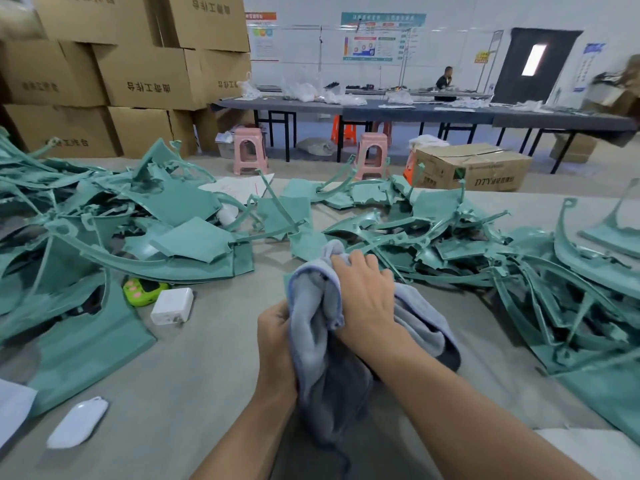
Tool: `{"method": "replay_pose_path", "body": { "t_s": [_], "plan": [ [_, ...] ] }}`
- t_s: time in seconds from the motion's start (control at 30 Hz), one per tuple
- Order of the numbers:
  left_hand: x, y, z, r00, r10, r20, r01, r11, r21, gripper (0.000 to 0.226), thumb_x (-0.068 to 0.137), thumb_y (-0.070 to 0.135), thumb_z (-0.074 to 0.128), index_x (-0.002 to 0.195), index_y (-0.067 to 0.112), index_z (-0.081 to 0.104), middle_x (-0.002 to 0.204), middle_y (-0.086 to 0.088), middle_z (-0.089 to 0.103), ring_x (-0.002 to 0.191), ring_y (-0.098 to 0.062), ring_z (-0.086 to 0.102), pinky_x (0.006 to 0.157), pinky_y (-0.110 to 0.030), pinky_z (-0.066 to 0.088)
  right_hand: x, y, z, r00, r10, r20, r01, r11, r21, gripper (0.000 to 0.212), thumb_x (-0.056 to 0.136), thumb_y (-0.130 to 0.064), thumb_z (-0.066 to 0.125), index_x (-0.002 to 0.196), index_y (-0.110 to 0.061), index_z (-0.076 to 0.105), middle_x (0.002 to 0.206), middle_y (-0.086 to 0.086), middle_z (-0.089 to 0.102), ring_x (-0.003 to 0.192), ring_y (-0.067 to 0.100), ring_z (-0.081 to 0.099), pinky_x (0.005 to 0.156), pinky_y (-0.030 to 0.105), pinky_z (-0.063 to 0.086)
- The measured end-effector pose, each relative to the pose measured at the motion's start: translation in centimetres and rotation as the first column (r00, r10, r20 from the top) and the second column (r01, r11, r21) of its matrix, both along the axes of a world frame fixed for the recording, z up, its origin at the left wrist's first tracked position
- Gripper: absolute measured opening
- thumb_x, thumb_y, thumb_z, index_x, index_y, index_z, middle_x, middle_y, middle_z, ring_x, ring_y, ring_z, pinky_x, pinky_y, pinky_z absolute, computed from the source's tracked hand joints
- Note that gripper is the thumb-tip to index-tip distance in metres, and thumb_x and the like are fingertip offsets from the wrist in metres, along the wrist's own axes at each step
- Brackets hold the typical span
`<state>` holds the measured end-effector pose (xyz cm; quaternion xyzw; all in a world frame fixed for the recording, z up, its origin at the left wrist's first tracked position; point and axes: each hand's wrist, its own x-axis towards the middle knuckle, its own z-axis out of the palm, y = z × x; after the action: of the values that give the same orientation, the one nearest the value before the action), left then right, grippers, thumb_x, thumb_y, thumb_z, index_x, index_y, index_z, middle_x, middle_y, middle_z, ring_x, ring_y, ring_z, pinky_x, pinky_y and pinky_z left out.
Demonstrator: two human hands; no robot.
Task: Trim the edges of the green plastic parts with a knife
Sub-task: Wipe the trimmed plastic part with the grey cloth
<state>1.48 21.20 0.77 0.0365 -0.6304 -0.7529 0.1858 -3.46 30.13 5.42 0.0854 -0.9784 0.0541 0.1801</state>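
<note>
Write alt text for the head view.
Both hands, left hand and right hand, grip a grey cloth over a table between piles of green plastic parts. No knife shows.

I see a bright, even indoor light with only soft, faint shadows under the green parts (194,244) on the tabletop (194,368). The wide lens bends the edges; the cardboard boxes (138,77) lean inward. The far wall posters (377,39) look soft and unreadable.
</note>
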Motion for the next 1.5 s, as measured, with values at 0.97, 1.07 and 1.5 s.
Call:
{"method": "replay_pose_path", "body": {
  "t_s": [0.97, 1.07, 1.5],
  "plan": [
    [1.0, -0.6, 1.9, 0.999, -0.023, 0.045, 0.023, 1.000, 0.006, 0.024, 0.079, 0.044, 0.048, 0.063, 0.027, 0.049, 0.064, 0.006, 0.049, 0.064, -0.011, 0.044, 0.061, -0.034, 0.039, 2.5, 0.0, 3.5, 0.991, 0.089, -0.103, -0.126, 0.882, -0.454, 0.011, 0.099, -0.033, 0.052, 0.090, -0.027, 0.053, 0.093, -0.006, 0.048, 0.095, 0.025, 0.044, 0.081, 0.037, 0.032],
    [0.9, -0.6, 2.2, 0.974, -0.186, 0.128, 0.095, 0.852, 0.515, 0.030, 0.078, 0.049, 0.058, 0.075, 0.020, 0.063, 0.077, -0.011, 0.053, 0.075, -0.025, 0.051, 0.072, -0.039, 0.043, 4.6, -1.2, 2.1, 0.976, 0.214, -0.040, -0.201, 0.820, -0.536, 0.005, 0.098, -0.021, 0.056, 0.094, -0.018, 0.059, 0.098, -0.001, 0.050, 0.097, 0.026, 0.046, 0.080, 0.037, 0.034],
    [0.6, -1.2, 2.6, 0.980, 0.001, 0.199, -0.075, 0.927, 0.367, 0.027, 0.081, 0.034, 0.055, 0.075, 0.009, 0.063, 0.070, -0.018, 0.058, 0.062, -0.030, 0.052, 0.054, -0.038, 0.044, 5.2, -0.2, 2.2, 0.935, 0.338, -0.105, -0.352, 0.868, -0.349, 0.030, 0.073, -0.022, 0.076, 0.098, -0.022, 0.059, 0.135, 0.002, 0.056, 0.131, 0.009, 0.037, 0.119, 0.047, 0.023]
  ]
}}
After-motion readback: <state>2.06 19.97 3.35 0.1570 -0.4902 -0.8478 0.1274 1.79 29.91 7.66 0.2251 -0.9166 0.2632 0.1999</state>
